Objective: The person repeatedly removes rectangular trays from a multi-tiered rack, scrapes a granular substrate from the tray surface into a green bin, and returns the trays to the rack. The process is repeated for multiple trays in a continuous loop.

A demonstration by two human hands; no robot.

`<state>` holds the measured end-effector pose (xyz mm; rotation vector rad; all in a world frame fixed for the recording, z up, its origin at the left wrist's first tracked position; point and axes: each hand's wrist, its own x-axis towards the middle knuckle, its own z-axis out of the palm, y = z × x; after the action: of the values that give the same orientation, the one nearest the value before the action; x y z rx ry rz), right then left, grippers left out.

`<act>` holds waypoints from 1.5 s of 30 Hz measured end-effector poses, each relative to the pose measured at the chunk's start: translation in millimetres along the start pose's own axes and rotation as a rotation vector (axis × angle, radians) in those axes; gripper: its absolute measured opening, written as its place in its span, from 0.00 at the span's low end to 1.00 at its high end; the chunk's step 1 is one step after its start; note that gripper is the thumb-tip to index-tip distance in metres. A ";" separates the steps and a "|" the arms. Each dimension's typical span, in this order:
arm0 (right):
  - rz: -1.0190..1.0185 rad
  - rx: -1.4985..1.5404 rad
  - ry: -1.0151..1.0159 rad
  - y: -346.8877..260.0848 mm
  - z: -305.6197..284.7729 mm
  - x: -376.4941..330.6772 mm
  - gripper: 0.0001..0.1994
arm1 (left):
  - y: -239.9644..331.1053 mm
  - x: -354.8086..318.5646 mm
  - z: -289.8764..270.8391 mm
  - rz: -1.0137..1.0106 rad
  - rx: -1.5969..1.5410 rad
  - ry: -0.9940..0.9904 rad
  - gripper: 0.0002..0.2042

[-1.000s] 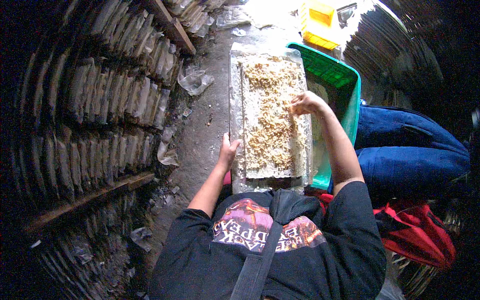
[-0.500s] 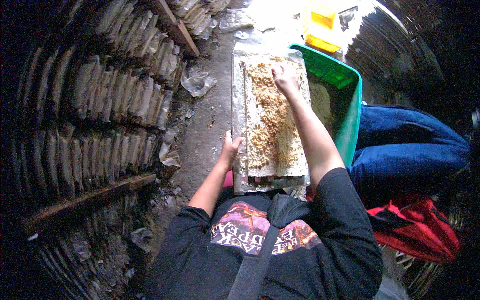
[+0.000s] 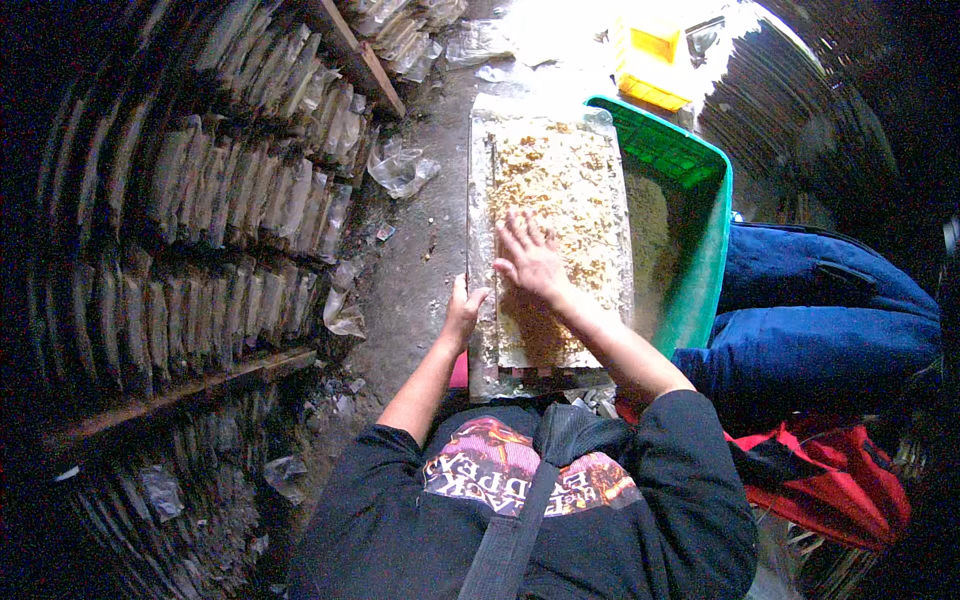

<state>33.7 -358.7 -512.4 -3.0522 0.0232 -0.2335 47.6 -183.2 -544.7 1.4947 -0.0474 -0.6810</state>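
the right hand [image 3: 527, 258] has come back from the far end of the tray [image 3: 480, 200] and lies flat, fingers spread, on the grain [image 3: 560, 170]. the left hand [image 3: 464, 308] grasps the tray's near left edge.

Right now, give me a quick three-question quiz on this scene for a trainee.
1. True or false: the right hand lies flat on the crumbly tan layer.
2. What does the left hand touch?
3. The green crate sits on which side of the tray? A left, B right.

Key: 1 true. 2 The tray's left edge. 3 B.
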 end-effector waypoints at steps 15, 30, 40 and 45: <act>0.188 0.070 -0.107 141.0 -13.2 39.0 0.29 | 33.0 -12.6 10.3 -0.112 -0.108 -0.044 0.18; 0.011 -0.014 0.019 151.4 -4.5 112.0 0.27 | 39.3 -19.3 17.1 -0.061 -0.079 0.020 0.19; 0.221 -0.015 -0.083 148.7 -6.6 111.2 0.29 | 35.0 -20.5 15.7 -0.055 -0.098 0.056 0.17; 0.053 0.056 -0.142 107.3 -16.1 103.6 0.29 | 51.2 -23.0 18.2 -0.161 -0.120 0.008 0.16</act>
<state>132.7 -469.1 -489.5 -2.9993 0.0869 -0.0139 40.7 -193.0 -486.9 1.3951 0.1197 -0.7939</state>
